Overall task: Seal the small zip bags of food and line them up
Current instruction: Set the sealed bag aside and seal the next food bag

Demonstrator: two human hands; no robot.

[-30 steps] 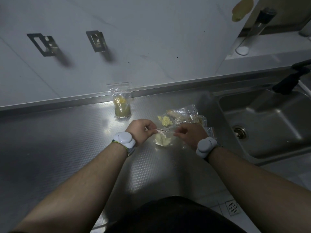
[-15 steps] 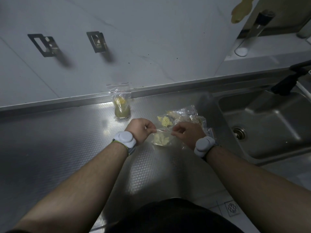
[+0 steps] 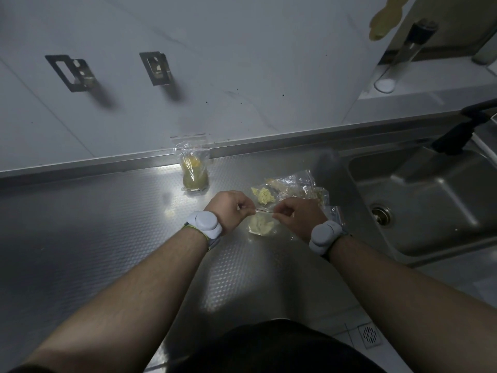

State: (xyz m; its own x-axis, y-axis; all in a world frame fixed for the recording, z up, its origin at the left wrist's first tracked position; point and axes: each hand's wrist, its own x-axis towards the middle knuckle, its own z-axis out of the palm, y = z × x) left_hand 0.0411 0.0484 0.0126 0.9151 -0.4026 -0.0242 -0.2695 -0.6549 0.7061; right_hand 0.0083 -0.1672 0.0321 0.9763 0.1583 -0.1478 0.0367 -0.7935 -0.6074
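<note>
A small clear zip bag (image 3: 260, 225) with pale yellow food hangs between my hands just above the steel counter (image 3: 107, 224). My left hand (image 3: 230, 210) pinches the left end of its zip strip and my right hand (image 3: 300, 218) pinches the right end. Another zip bag (image 3: 194, 170) with yellowish food stands upright against the back wall. A heap of more clear bags with food (image 3: 290, 191) lies just behind my right hand.
A steel sink (image 3: 430, 200) with a drain lies to the right, a black tap (image 3: 457, 133) over it. The wall behind carries two metal brackets (image 3: 70, 72). A clear cylinder with a dark cap (image 3: 403, 55) stands on the ledge at the back right.
Both hands have shifted slightly toward the wall with the bag held between them; my grip on the zip strip is the same.
</note>
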